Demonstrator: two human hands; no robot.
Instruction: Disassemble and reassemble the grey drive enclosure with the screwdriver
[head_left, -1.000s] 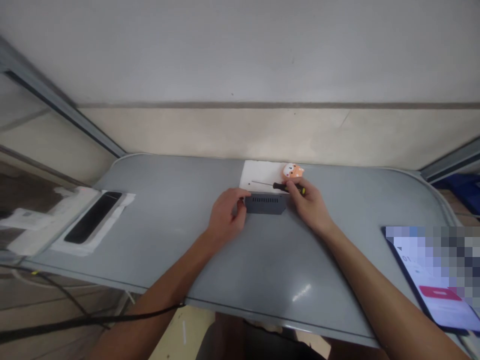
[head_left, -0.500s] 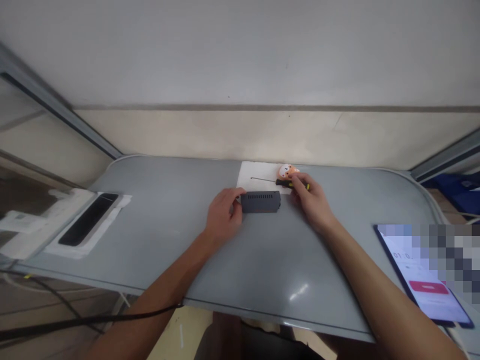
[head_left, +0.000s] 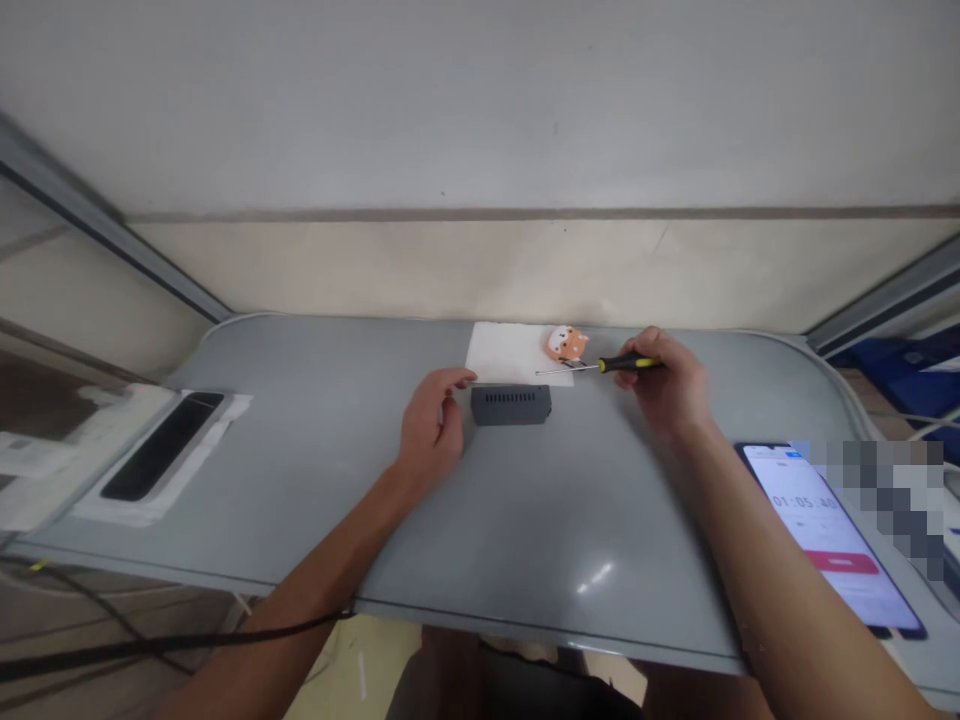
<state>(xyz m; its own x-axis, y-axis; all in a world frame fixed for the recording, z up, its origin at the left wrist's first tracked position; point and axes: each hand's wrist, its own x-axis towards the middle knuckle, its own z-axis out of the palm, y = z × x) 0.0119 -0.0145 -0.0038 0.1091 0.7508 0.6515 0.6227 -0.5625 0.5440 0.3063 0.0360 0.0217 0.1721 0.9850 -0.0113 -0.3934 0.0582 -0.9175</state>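
My right hand (head_left: 667, 385) is closed around the black and yellow handle of a screwdriver (head_left: 626, 364), whose thin metal shaft points left over a white sheet of paper (head_left: 504, 350). Just in front of the paper sits a dark grey box with a row of vent slots (head_left: 511, 406). At the box's left end is my left hand (head_left: 436, 425), fingers apart and holding nothing; a narrow gap shows between hand and box. An orange and white animal-faced object (head_left: 566, 343) rests on the paper's right part, with a small dark item below it that I cannot make out.
On the right of the grey table (head_left: 315, 420) lies a phone (head_left: 832, 540) showing a timer. At the left, a black phone-like slab (head_left: 163, 447) lies on white material. A black cable (head_left: 180, 640) crosses the lower left. A wall stands behind the table.
My right hand has moved right and lifted the screwdriver away from the orange object. My left hand has let go of the grey box's end. The view has shifted slightly.
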